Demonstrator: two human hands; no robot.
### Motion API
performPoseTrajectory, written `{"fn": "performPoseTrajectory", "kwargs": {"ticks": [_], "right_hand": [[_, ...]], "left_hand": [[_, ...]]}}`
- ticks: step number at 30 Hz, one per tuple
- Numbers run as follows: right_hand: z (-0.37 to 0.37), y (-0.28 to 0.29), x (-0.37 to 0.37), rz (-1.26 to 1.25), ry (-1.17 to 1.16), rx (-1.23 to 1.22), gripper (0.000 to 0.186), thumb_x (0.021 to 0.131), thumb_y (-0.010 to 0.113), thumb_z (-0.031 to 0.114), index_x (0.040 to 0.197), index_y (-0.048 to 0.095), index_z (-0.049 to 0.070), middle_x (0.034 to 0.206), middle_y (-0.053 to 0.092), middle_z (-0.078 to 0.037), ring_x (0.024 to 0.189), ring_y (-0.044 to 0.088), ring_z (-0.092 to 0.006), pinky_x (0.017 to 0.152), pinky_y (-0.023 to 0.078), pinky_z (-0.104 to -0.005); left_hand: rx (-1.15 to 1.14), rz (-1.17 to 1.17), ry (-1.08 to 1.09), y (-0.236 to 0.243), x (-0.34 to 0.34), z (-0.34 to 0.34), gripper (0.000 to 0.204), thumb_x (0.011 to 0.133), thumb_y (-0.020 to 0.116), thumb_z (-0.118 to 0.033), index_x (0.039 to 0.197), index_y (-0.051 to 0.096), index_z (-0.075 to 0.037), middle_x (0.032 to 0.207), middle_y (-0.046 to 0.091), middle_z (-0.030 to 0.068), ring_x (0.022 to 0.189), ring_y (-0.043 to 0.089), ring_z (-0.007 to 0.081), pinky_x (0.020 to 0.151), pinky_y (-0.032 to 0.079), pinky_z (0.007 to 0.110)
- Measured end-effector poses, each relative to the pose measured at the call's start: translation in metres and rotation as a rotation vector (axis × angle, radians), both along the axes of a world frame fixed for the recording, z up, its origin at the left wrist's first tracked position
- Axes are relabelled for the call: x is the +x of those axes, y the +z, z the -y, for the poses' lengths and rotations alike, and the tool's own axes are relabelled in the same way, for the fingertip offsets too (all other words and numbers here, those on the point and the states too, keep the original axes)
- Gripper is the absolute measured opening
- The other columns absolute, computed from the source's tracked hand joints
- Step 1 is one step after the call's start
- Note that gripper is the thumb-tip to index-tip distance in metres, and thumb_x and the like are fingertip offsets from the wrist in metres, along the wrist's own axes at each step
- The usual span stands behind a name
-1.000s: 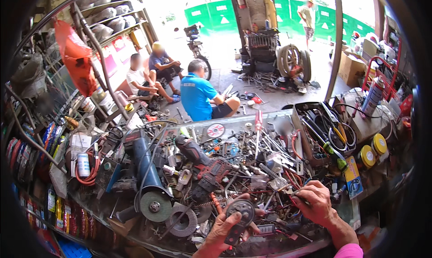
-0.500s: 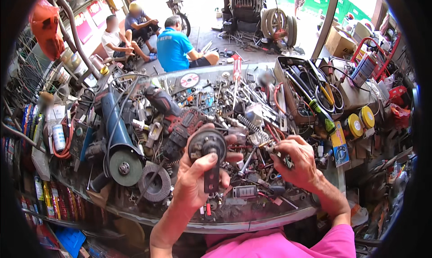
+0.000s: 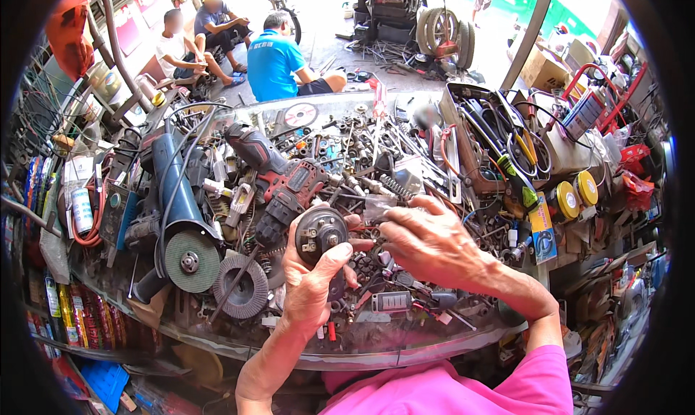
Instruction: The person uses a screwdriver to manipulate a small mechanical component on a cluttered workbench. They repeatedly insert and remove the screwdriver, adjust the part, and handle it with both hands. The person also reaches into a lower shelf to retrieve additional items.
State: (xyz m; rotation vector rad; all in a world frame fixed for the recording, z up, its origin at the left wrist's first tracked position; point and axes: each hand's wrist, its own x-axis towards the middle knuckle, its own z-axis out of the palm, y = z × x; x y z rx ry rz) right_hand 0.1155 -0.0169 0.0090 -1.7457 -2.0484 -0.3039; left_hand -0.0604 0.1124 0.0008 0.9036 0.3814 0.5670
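A round black disc horn (image 3: 316, 225) with two metal terminals and a centre nut is held up over the bench. My left hand (image 3: 310, 288) is closed round it, thumb across the front near the nut, fingers behind. Its flat bracket hangs below, partly hidden by the thumb. To the right, my right hand (image 3: 427, 243) is bent with its fingers pointing at the horn, close to it but apart. Those fingertips are pinched together; what they hold, if anything, cannot be made out. A red and black cordless drill (image 3: 293, 187) lies just behind the horn.
Loose bolts, springs and tools cover the glass-topped bench (image 3: 427, 346). At left lie a blue angle grinder (image 3: 177, 191) and a round abrasive wheel (image 3: 240, 288). A tool box (image 3: 463, 136) stands back right. Several people sit beyond the bench, one in a blue shirt (image 3: 276, 66).
My right hand has moved left, closer to the horn, from over the parts on the right. My left hand has shifted slightly left and turned the horn a little.
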Motion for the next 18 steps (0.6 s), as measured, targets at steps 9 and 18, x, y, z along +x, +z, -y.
{"fn": "performPoseTrajectory", "kwargs": {"ticks": [9, 18], "right_hand": [[0.086, 0.020, 0.078, 0.092, -0.967, 0.146, 0.033, 0.080, 0.075, 0.012, 0.110, 0.066, 0.001, 0.117, 0.064, -0.016, 0.109, 0.059, -0.0359, 0.097, 0.045, -0.0440], [0.102, -0.005, 0.086, -0.181, -0.943, 0.215, 0.038, 0.086, 0.072, 0.010, 0.121, 0.061, 0.001, 0.114, 0.061, -0.018, 0.102, 0.061, -0.0383, 0.089, 0.049, -0.0429]], "left_hand": [[-0.104, -0.040, -0.041, 0.004, -0.005, 0.003, 0.040, 0.093, 0.066, -0.014, 0.127, 0.051, 0.000, 0.114, 0.065, 0.0265, 0.085, 0.073, 0.0320, 0.048, 0.057, 0.026], [-0.131, -0.097, -0.076, 0.003, -0.004, 0.003, 0.037, 0.096, 0.062, -0.022, 0.125, 0.051, -0.003, 0.111, 0.068, 0.0223, 0.080, 0.073, 0.0275, 0.048, 0.054, 0.024]]}}
